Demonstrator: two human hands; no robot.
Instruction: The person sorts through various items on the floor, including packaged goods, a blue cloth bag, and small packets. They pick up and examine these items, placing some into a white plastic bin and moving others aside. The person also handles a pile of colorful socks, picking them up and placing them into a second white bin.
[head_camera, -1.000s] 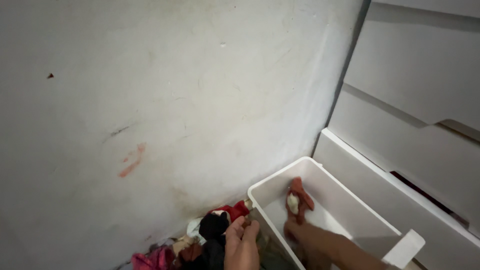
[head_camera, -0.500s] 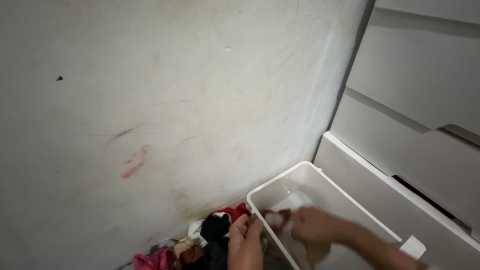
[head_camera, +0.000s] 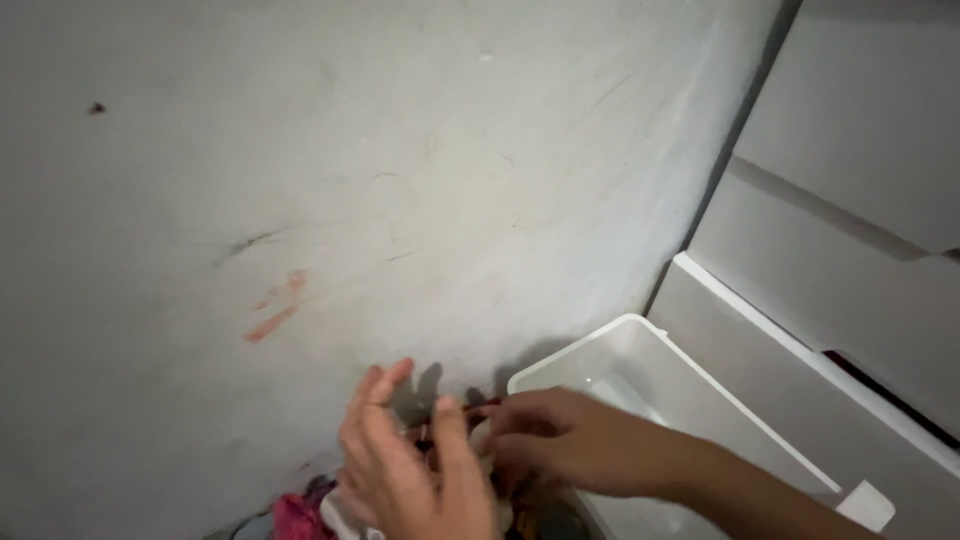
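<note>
Your right hand (head_camera: 560, 440) pinches a small, soft, light red-and-white cloth piece (head_camera: 480, 430) against your half-open left hand (head_camera: 410, 470), so grip its bunched middle beside the white plastic bin (head_camera: 640, 345).

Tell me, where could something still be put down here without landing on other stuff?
The white bin by the drawer unit shows bare floor at its far end. It is crowded at the wall's foot, where the left hand and right hand meet over the heap of small clothes.
</note>
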